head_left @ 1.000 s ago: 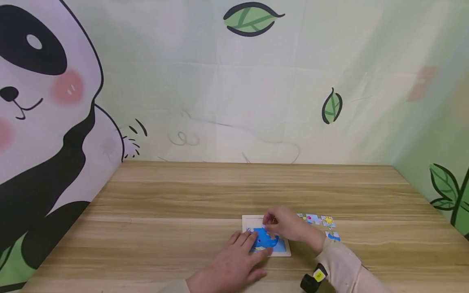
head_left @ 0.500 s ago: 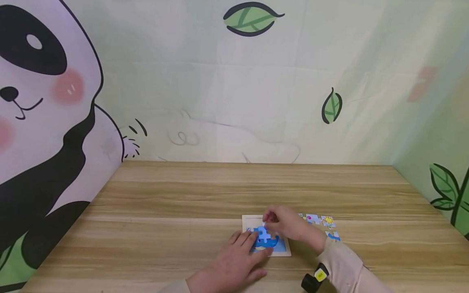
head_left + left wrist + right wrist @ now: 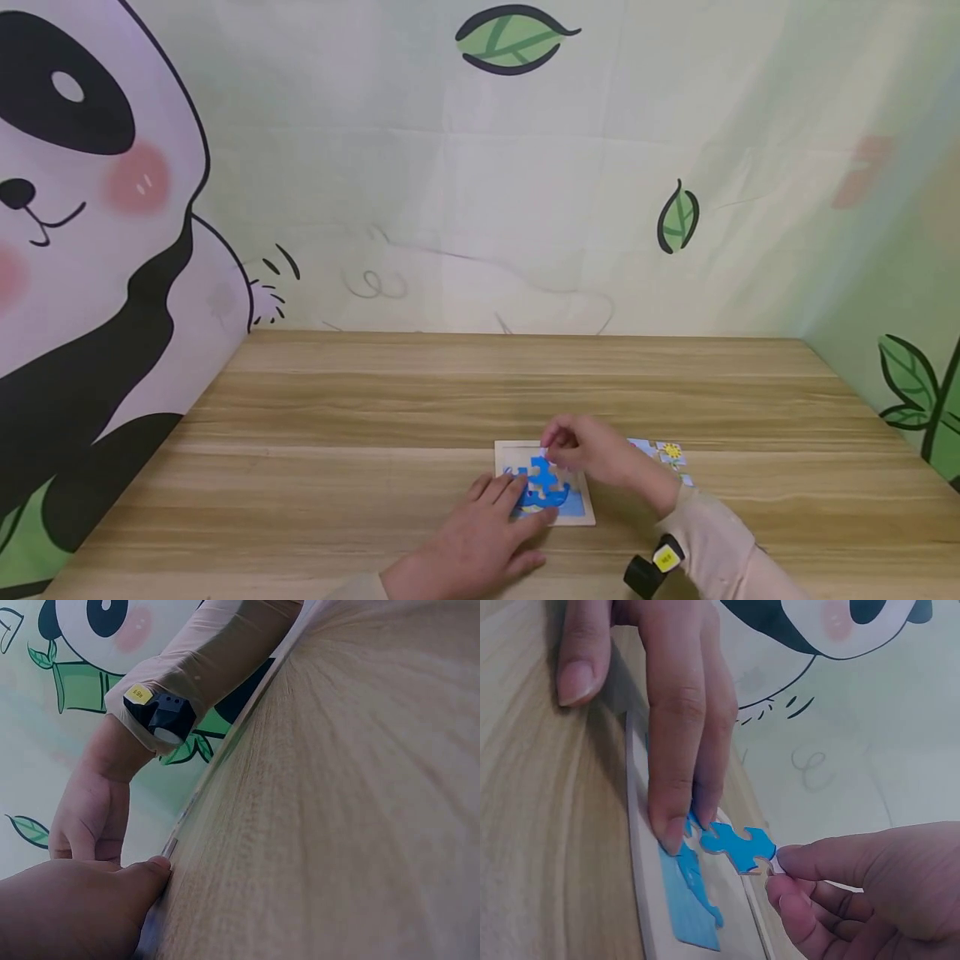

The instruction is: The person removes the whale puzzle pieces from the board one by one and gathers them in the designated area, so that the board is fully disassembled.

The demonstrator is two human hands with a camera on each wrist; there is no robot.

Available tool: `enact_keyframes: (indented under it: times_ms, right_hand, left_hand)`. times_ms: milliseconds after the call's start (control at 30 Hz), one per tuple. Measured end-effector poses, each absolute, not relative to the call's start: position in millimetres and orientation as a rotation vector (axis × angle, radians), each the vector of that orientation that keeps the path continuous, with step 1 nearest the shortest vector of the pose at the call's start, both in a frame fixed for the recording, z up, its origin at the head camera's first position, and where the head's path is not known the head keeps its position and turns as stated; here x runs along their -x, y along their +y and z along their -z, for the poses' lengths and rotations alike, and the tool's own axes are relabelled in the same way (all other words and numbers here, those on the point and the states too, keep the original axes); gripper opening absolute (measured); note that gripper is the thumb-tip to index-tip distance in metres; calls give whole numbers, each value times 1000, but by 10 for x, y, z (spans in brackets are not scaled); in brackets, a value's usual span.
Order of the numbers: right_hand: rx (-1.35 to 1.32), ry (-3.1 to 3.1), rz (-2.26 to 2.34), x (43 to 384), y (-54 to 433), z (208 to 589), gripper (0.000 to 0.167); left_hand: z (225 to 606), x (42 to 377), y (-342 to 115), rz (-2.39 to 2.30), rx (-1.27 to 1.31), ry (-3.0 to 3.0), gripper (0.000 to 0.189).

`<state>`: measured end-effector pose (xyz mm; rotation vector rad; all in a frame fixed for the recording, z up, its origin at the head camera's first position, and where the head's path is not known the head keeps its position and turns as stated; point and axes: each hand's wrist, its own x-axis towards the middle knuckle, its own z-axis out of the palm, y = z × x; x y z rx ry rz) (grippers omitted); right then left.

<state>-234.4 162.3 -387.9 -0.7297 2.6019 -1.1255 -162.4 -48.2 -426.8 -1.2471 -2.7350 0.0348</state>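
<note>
A bright blue, knobbed jigsaw piece (image 3: 744, 850) is over the square, pale-framed puzzle tray (image 3: 517, 451), above its joined pieces; whether it touches them cannot be told. The person's right hand (image 3: 588, 450) reaches over the tray from its right side, grasping the piece by one end between thumb and forefinger.

In the tray, the joined light-and-dark-blue pieces (image 3: 694, 889) fill part of the side nearest the person, while bare pale board shows along the far side. The person's left hand (image 3: 483, 533) comes in from the tray's left near corner, gripping nothing; its fingers are extended, the tips pressing on the joined pieces, and its thumb lies just off the tray's near edge.

To the right of the tray, partly hidden by the right arm, lie loose pale-blue pieces, one printed with a yellow sun (image 3: 671, 452). A black wrist device with a yellow label (image 3: 655, 567) sits on the right sleeve. Beneath the tray spreads a wood-grained table (image 3: 337, 467); beyond it stands a pale green wall painted with a black-and-white panda (image 3: 168, 275) and green leaves (image 3: 517, 40).
</note>
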Motion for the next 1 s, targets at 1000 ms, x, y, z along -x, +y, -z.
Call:
enact_keyframes:
  times_ms: [1000]
  right_hand:
    - [724, 2602, 1211, 2325, 2011, 3655, 9]
  left_hand:
    - [4293, 1636, -481, -13, 1251, -2716, 48]
